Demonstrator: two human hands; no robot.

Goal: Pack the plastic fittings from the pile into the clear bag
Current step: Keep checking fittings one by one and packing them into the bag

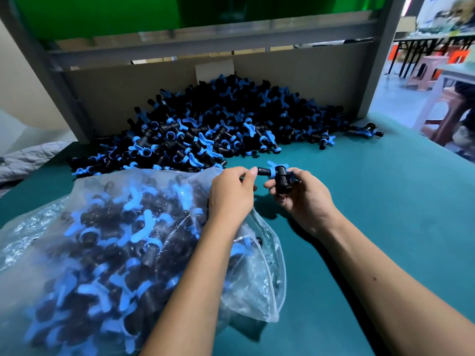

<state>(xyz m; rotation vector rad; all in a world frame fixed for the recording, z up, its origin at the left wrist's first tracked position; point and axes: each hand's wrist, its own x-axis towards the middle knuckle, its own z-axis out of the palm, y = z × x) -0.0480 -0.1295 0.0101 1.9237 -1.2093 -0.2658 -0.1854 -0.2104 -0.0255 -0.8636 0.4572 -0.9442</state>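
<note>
A big pile of black plastic fittings with blue wing rings [218, 124] lies at the back of the green table [372, 201]. The clear bag [97, 247], holding many such fittings, sits at the front left with its mouth toward the pile. My right hand [303, 199] grips a black tee fitting with a blue ring [279, 177] just right of the bag's mouth. My left hand [231, 194] rests on the bag's top edge and pinches the left end of that same fitting.
A cardboard wall [154, 86] and a grey metal frame [51, 80] back the pile. A few stray fittings [367, 129] lie at the table's far right. Pink stools [424, 73] stand beyond the right edge. Grey cloth [28, 160] lies at the left.
</note>
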